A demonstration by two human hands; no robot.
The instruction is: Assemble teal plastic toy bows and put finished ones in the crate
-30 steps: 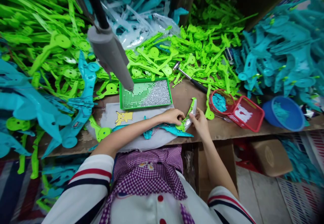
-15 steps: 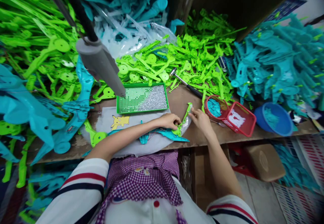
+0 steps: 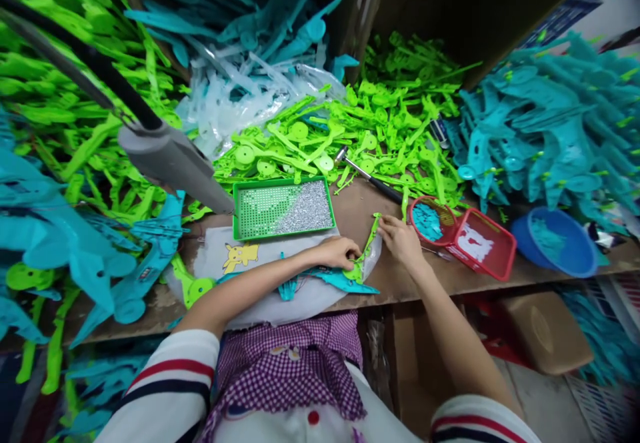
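A curved bright-green plastic part (image 3: 371,241) lies at the bench's front edge, over a flat blue plastic piece (image 3: 345,281) with thin wires. My left hand (image 3: 339,253) has its fingers curled down onto the lower part of the green piece. At its upper end, the bent fingers of my right hand (image 3: 400,237) are closed on the edge; the fingertips are partly hidden. Beneath lies a grey cloth (image 3: 305,306) with a yellow cartoon figure. Just behind it sits a green tray (image 3: 284,235) with many small silvery screws heaped at its right side.
A grey power screwdriver (image 3: 173,166) hangs at the tray's left. Behind the tray lies a hammer (image 3: 370,177) by heaped green parts (image 3: 300,133). Red baskets (image 3: 493,266) and a blue bowl (image 3: 575,256) hold small pieces at right. Blue parts (image 3: 545,123) are stacked behind them.
The hanging screwdriver has swung left and tilted further over. My view has shifted slightly. Both hands keep nearly the same places on the green part.
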